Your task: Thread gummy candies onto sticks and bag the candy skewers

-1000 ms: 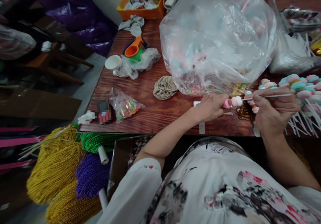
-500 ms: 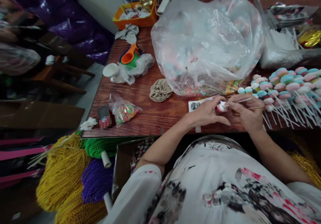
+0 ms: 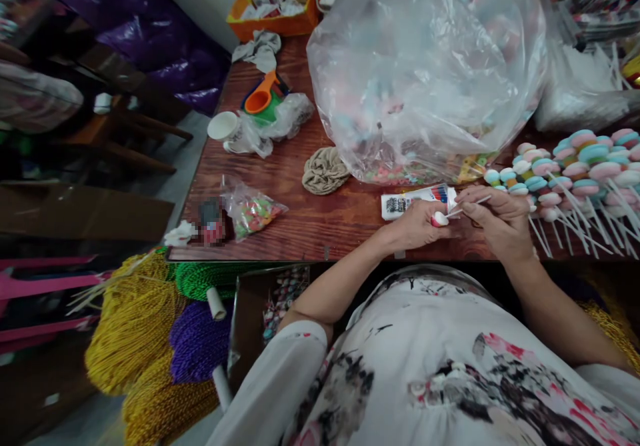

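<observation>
Bare hands at a dark reddish-brown wooden bench (image 3: 325, 226), seen from above. The left hand (image 3: 416, 225) has its fingers curled inward and holds a small, rounded pink-and-white piece (image 3: 440, 219) at its thumb side, above the near edge of the bench. The right hand (image 3: 497, 218), facing it, has thumb and fingers drawn together in a pinch on a thin white stick (image 3: 476, 203). The stick slants down to the left, its lower end at the held piece; whether it enters the piece cannot be told.

Just behind the left hand lies a flat white packet with black print and coloured stripes (image 3: 400, 205). To the right of the right hand, a heap of pastel pink, blue and white rounded pieces on white sticks (image 3: 583, 166) rests with its sticks toward the near edge. Beyond the hands stands a large, bulging translucent plastic bag (image 3: 425, 66), its pastel contents blurred by the film. Just beside its left lower side is a gathered beige cloth bundle (image 3: 325, 171). Farther left lie a small clear bag of multicoloured pieces (image 3: 256, 215) and, behind that, a white cup (image 3: 223, 126). Below the bench's left end are hanks of yellow cord (image 3: 133, 326) and purple cord (image 3: 200, 343).
</observation>
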The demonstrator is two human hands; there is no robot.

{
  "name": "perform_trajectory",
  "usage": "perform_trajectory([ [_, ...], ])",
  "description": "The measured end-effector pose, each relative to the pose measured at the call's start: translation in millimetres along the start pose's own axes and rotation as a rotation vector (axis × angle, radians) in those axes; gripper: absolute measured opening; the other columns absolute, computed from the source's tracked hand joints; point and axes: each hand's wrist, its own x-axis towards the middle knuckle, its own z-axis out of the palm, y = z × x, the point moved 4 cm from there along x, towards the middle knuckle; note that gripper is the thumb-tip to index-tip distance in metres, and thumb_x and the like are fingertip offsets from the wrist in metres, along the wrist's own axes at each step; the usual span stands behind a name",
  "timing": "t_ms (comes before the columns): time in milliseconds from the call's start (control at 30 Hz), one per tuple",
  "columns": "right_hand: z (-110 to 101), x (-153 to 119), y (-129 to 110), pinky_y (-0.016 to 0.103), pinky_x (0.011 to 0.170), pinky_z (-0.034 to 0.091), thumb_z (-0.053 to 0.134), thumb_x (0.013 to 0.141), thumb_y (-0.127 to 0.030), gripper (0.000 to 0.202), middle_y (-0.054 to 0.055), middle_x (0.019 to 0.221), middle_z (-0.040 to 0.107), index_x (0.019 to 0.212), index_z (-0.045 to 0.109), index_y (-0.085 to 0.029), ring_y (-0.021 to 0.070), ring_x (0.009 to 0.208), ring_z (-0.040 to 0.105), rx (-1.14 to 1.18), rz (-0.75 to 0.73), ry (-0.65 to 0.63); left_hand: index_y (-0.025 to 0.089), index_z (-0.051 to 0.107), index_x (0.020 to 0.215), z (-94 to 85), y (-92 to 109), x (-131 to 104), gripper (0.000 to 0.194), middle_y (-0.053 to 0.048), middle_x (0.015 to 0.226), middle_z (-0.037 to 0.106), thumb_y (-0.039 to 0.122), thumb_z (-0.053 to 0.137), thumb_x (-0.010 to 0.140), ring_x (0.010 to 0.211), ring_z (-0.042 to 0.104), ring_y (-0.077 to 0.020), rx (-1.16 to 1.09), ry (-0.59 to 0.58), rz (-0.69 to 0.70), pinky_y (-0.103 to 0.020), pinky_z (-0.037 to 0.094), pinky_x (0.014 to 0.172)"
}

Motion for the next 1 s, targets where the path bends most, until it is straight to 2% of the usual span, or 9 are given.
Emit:
perform_trajectory([
  [67,-2.4,-2.4,-1.2,0.035,0.078,0.055,0.071,0.08,-0.025,0.002,0.0,0.081,0.072,0.08,0.073,-0.025,0.0177,0.081,0.067,0.009,-0.023,0.063,0.014,0.066,0.084,-4.2,-0.8,-2.6,0.034,0.005,0.068,0.055,0.045,0.075,0.072,0.066,0.049,-0.01,0.067,0.053,0.023,-0.021,0.038,0.063],
  [167,-11.4,-4.4,-10.3,0.037,0.079,0.055,0.073,0.079,-0.022,0.004,-0.001,0.079,0.07,0.079,0.072,-0.026,0.0174,0.079,0.066,-0.071,-0.138,0.228,0.017,0.067,0.096,-13.0,1.3,-9.3,0.031,0.001,0.081,0.067,0.042,0.071,0.077,0.076,0.06,-0.0146,0.306,0.166,0.043,-0.023,0.042,0.07],
  [233,-12.2,-5.0,-16.9,0.036,0.077,0.054,0.074,0.078,-0.02,0.006,-0.002,0.075,0.069,0.079,0.072,-0.026,0.0168,0.075,0.065,-0.173,-0.21,0.241,0.018,0.067,0.099,-17.5,3.5,-13.7,0.024,-0.003,0.089,0.071,0.035,0.066,0.082,0.083,0.064,-0.0174,0.497,0.227,0.039,-0.025,0.043,0.072],
  [333,-9.0,-6.7,-21.9,0.035,0.068,0.053,0.072,0.079,-0.019,0.005,-0.001,0.073,0.067,0.079,0.07,-0.023,0.0163,0.068,0.064,-0.229,-0.233,0.228,0.016,0.065,0.099,-22.5,3.9,-18.5,0.022,-0.008,0.093,0.072,0.032,0.062,0.083,0.085,0.065,-0.0205,0.751,0.347,0.043,-0.027,0.043,0.07],
  [500,-12.2,-12.7,-25.4,0.035,0.068,0.054,0.069,0.083,-0.021,0.01,-0.002,0.067,0.063,0.074,0.065,-0.022,0.0161,0.067,0.064,-0.147,-0.238,0.408,0.016,0.063,0.092,-22.1,-4.9,-22.4,0.018,-0.006,0.082,0.068,0.033,0.058,0.086,0.076,0.064,-0.0187,0.902,0.446,0.123,-0.027,0.041,0.065],
  [567,-11.0,-12.6,-26.4,0.036,0.072,0.055,0.07,0.082,-0.019,0.008,-0.001,0.071,0.065,0.076,0.066,-0.023,0.0165,0.069,0.065,-0.168,-0.254,0.36,0.017,0.062,0.087,-20.0,-6.5,-23.1,0.014,-0.005,0.078,0.066,0.029,0.057,0.084,0.073,0.062,-0.0173,0.872,0.447,0.154,-0.026,0.039,0.063],
  [633,-7.9,-11.4,-26.7,0.038,0.075,0.055,0.07,0.081,-0.018,0.006,0.0,0.078,0.069,0.08,0.068,-0.024,0.0185,0.076,0.067,-0.191,-0.268,0.247,0.017,0.061,0.084,-18.0,-5.3,-23.1,0.013,-0.004,0.074,0.064,0.029,0.059,0.082,0.069,0.06,-0.0158,0.806,0.441,0.16,-0.025,0.037,0.061],
  [833,4.8,-9.7,-22.2,0.039,0.078,0.054,0.071,0.079,-0.016,0.012,0.001,0.08,0.071,0.086,0.072,-0.025,0.0208,0.084,0.068,-0.235,-0.321,-0.013,0.017,0.057,0.073,-14.0,4.3,-20.0,0.019,0.003,0.066,0.058,0.033,0.067,0.077,0.059,0.047,-0.009,0.465,0.364,0.12,-0.021,0.031,0.058],
  [1000,11.1,-10.4,-12.5,0.038,0.075,0.053,0.071,0.079,-0.017,0.009,0.0,0.076,0.069,0.083,0.07,-0.025,0.0186,0.077,0.066,-0.208,-0.276,-0.093,0.016,0.056,0.071,-12.9,5.9,-19.4,0.033,0.005,0.063,0.052,0.045,0.071,0.075,0.059,0.041,-0.0077,0.319,0.329,0.098,-0.02,0.03,0.058],
])
